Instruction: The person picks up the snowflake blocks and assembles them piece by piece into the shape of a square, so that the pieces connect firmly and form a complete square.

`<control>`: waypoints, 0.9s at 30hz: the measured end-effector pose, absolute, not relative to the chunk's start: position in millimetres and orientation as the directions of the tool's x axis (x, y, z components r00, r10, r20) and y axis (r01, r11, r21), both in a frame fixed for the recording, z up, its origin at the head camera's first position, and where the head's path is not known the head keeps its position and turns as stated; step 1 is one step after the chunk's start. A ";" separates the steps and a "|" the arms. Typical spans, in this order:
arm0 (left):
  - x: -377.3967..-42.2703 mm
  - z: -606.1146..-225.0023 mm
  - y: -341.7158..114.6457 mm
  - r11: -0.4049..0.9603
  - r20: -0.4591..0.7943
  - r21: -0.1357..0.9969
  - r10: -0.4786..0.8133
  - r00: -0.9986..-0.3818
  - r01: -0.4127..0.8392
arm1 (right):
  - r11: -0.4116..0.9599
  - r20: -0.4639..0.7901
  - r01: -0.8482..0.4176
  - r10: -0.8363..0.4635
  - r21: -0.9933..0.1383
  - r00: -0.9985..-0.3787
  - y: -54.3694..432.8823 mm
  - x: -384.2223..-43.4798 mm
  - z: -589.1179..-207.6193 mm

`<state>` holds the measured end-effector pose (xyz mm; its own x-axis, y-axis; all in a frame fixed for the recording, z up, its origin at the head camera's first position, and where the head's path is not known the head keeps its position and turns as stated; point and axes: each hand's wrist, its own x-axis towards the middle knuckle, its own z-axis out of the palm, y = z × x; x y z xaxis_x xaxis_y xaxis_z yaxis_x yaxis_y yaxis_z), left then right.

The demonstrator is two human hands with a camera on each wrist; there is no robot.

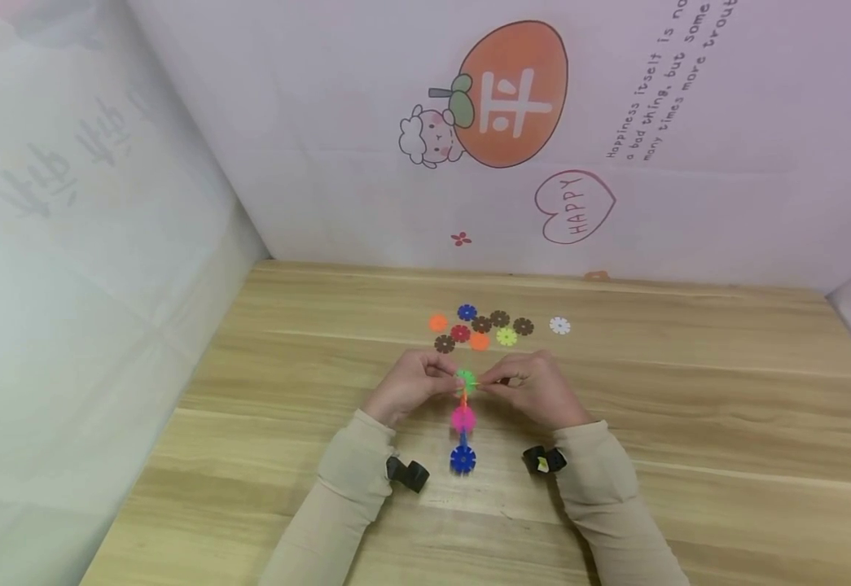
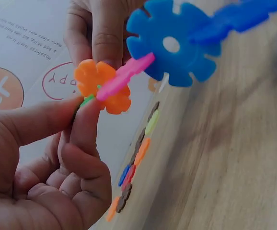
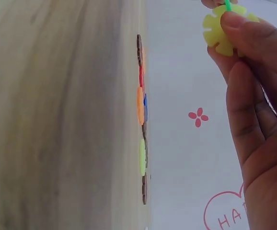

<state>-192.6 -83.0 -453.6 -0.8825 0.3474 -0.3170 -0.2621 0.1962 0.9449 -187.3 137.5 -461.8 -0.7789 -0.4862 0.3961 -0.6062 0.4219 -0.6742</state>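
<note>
Slotted plastic snowflake discs form a chain between my hands. Thumb and fingers of my left hand (image 1: 419, 384) pinch the green disc (image 1: 466, 379) at its far end. From it run an orange disc (image 2: 95, 76), a pink disc (image 1: 463, 420) and two blue discs (image 1: 462, 460), joined crosswise at their slots. My right hand (image 1: 538, 389) pinches a yellow disc (image 3: 215, 36) against the green one's edge. Whether the yellow disc's slot is seated in the green cannot be told, as fingers partly cover the contact.
Several loose discs lie flat beyond the hands, among them a brown disc (image 1: 444, 344), a red disc (image 1: 460, 334) and a yellow-green disc (image 1: 506, 336). A white disc (image 1: 560, 325) lies apart at their right. Behind the wooden table (image 1: 689, 407) rises a printed cloth (image 1: 322, 146).
</note>
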 end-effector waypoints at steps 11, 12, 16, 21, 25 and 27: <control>-194.5 -457.7 -83.3 0.186 -0.333 0.941 0.363 -0.870 -0.283 | 0.457 0.363 -0.577 -0.475 -0.676 -0.802 140.0 -188.2 -462.7; -194.9 -458.4 -83.2 0.197 -0.332 0.941 0.364 -0.870 -0.276 | 0.471 0.339 -0.564 -0.480 -0.678 -0.809 141.9 -188.8 -462.7; -195.3 -458.6 -84.1 0.208 -0.326 0.941 0.355 -0.876 -0.265 | 0.544 0.201 -0.455 -0.462 -0.705 -0.864 154.6 -192.5 -464.6; -193.8 -455.7 -85.9 0.186 -0.330 0.942 0.342 -0.880 -0.281 | 0.666 0.055 -0.272 -0.328 -0.694 -0.943 179.5 -196.5 -470.2; -193.5 -455.1 -85.9 0.187 -0.329 0.942 0.341 -0.881 -0.280 | 0.709 0.000 -0.145 -0.200 -0.690 -0.980 200.0 -198.1 -473.4; -193.5 -455.3 -85.4 0.193 -0.330 0.941 0.340 -0.881 -0.278 | 0.703 -0.014 -0.089 -0.139 -0.705 -0.990 209.1 -197.9 -473.7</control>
<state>-193.5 -85.4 -455.3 -0.8809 0.3395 -0.3298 -0.2778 0.1934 0.9410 -197.9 209.1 -473.7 -0.9902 -0.1387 -0.0138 -0.0887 0.7032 -0.7054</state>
